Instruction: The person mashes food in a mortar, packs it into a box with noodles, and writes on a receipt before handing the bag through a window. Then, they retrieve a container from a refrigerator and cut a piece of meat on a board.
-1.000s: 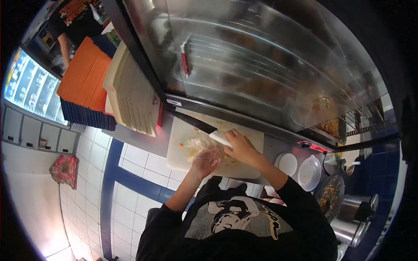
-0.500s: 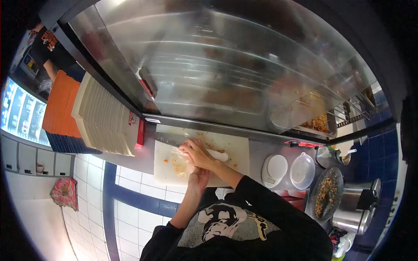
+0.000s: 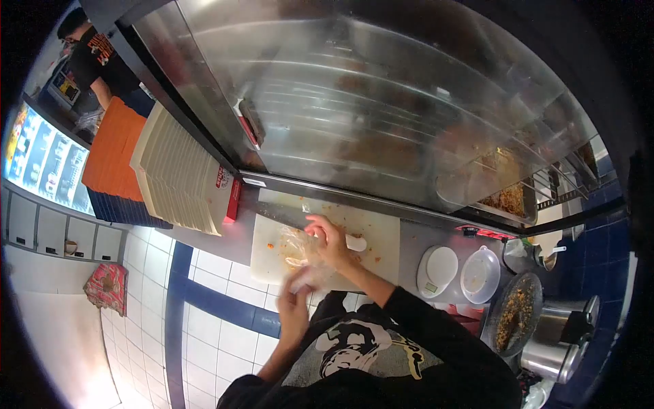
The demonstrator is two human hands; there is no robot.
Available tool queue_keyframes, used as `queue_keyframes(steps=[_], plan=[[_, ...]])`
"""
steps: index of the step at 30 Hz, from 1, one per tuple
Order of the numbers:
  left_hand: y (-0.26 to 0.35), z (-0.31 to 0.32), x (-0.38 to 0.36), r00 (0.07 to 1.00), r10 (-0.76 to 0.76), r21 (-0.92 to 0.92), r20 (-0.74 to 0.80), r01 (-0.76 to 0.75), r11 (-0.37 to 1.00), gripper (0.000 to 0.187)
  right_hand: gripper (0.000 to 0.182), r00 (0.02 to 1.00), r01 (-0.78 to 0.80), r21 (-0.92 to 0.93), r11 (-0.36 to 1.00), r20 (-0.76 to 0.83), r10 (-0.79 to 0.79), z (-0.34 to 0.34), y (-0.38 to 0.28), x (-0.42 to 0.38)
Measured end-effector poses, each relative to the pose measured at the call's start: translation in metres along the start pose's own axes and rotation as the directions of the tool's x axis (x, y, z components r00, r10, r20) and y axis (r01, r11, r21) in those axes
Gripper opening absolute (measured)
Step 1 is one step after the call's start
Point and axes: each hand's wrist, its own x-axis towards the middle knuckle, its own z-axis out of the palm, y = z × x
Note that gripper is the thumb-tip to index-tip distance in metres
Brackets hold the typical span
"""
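Over the white cutting board (image 3: 378,228), my right hand (image 3: 332,247) has its fingers curled against a crumpled sheet of clear plastic (image 3: 297,242), which hangs on their left side. My left hand (image 3: 294,307) is lower, off the board's near edge, close to my body. Motion smears its fingers, and a pale, see-through streak lies beside them; I cannot make out its grip. A white handle (image 3: 355,243), apparently a knife's, rests on the board just right of my right hand. Orange food bits and crumbs are scattered across the board.
Stacked cardboard boxes (image 3: 178,170) stand at left. A glass-fronted cabinet (image 3: 381,88) rises behind the board. At right are a kitchen scale (image 3: 438,267), a plastic tub (image 3: 479,275), a bowl of crumbly food (image 3: 516,312) and metal pots (image 3: 558,317). A person (image 3: 109,65) stands far left.
My hands, together over the board before, have come apart. The left has dropped toward my body; the right has shifted right with clear plastic at its fingers. The view has shifted slightly.
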Motion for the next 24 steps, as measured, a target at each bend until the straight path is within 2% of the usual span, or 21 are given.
queue_keyframes(steps=[1, 2, 3, 4, 5, 6, 7, 8, 9, 10, 11, 12, 13, 14, 15, 16, 17, 18, 20, 22, 24], plan=[[0.008, 0.004, 0.011, 1.000, 0.010, 0.003, -0.001, -0.010, 1.000, 0.036, 0.033, 0.992, 0.009, 0.275, 0.961, -0.121, 0.025, 0.009, -0.010, -0.011], [0.017, 0.008, 0.024, 0.931, 0.361, 0.161, -0.043, -0.351, 0.923, 0.037, 0.036, 0.971, 0.054, 0.528, 0.847, -0.227, 0.080, 0.015, -0.023, -0.021], [0.023, 0.011, 0.036, 0.742, 0.670, 0.319, -0.026, -0.629, 0.709, 0.039, 0.040, 0.959, -0.135, 0.807, 0.575, -0.040, 0.281, 0.010, -0.045, -0.033], [-0.005, 0.010, 0.066, 0.581, 0.775, 0.292, 0.250, -0.808, 0.511, 0.047, 0.044, 0.897, -0.304, 0.932, 0.199, 0.210, 0.389, 0.004, -0.068, -0.045], [0.008, 0.011, 0.072, 0.508, 0.747, 0.444, 0.429, -0.839, 0.316, 0.047, 0.052, 0.957, -0.230, 0.969, 0.089, 0.209, 0.200, 0.001, -0.094, -0.054], [0.023, 0.011, 0.079, 0.454, 0.668, 0.548, 0.590, -0.832, 0.081, 0.047, 0.057, 0.954, -0.292, 0.802, 0.520, 0.208, 0.216, -0.016, -0.105, -0.053], [0.032, 0.009, 0.091, 0.437, 0.682, 0.559, 0.586, -0.828, 0.050, 0.047, 0.062, 0.960, -0.274, 0.466, 0.841, 0.188, 0.208, -0.042, -0.116, -0.046], [0.043, 0.006, 0.108, 0.453, 0.837, 0.656, 0.306, -0.738, 0.159, 0.046, 0.062, 0.991, -0.008, 0.681, 0.733, 0.104, -0.086, -0.069, -0.150, -0.042], [0.058, 0.003, 0.121, 0.411, 0.912, 0.696, -0.006, -0.653, 0.299, 0.046, 0.062, 0.938, 0.217, 0.834, 0.508, -0.034, -0.344, -0.095, -0.180, -0.038], [0.083, -0.001, 0.132, 0.387, 0.918, 0.641, -0.084, -0.685, 0.347, 0.052, 0.061, 0.810, 0.581, 0.402, 0.707, -0.203, -0.550, -0.119, -0.190, -0.024], [0.111, -0.004, 0.140, 0.238, 0.965, 0.673, -0.111, -0.696, 0.249, 0.049, 0.060, 0.599, 0.751, -0.168, 0.638, -0.232, -0.766, -0.140, -0.200, -0.009], [0.142, -0.003, 0.145, 0.090, 0.990, 0.673, -0.107, -0.726, 0.138, 0.045, 0.058, 0.445, 0.707, -0.533, 0.464, -0.174, -0.878, -0.153, -0.206, 0.012], [0.176, -0.001, 0.145, -0.024, 0.996, 0.732, -0.081, -0.680, 0.044, 0.041, 0.055, 0.307, 0.536, -0.814, 0.223, -0.059, -0.950, -0.162, -0.206, 0.031], [0.209, 0.001, 0.151, -0.157, 0.982, 0.723, -0.101, -0.689, -0.036, 0.040, 0.055, 0.286, 0.545, -0.812, 0.208, -0.054, -0.957, -0.170, -0.198, 0.042], [0.242, 0.005, 0.155, -0.286, 0.950, 0.714, -0.121, -0.690, -0.117, 0.040, 0.053, 0.324, 0.394, -0.915, 0.090, 0.046, -0.945, -0.178, -0.189, 0.054], [0.274, 0.013, 0.148, -0.299, 0.937, 0.675, -0.179, -0.730, -0.104, 0.039, 0.051, 0.379, 0.228, -0.973, -0.042, 0.129, -0.916, -0.183, -0.186, 0.061], [0.306, 0.022, 0.139, -0.305, 0.922, 0.630, -0.237, -0.771, -0.093, 0.038, 0.047, 0.300, 0.260, -0.963, -0.067, 0.146, -0.942, -0.185, -0.190, 0.061], [0.333, 0.031, 0.133, -0.306, 0.908, 0.556, -0.287, -0.825, -0.102, 0.038, 0.047, 0.297, 0.256, -0.964, -0.068, 0.145, -0.944, -0.189, -0.190, 0.060], [0.370, 0.040, 0.123, -0.182, 0.925, 0.347, -0.335, -0.936, -0.059, 0.045, 0.048, 0.323, 0.218, -0.976, -0.026, 0.097, -0.941, -0.200, -0.182, 0.053], [0.383, 0.046, 0.111, 0.055, 0.965, 0.288, -0.257, -0.949, 0.131, 0.046, 0.050, 0.286, 0.199, -0.979, -0.046, 0.103, -0.953, -0.221, -0.178, 0.039], [0.383, 0.049, 0.112, 0.016, 0.974, 0.280, -0.225, -0.957, 0.080, 0.043, 0.050, 0.262, 0.166, -0.985, -0.050, 0.093, -0.961, -0.246, -0.174, 0.019]])
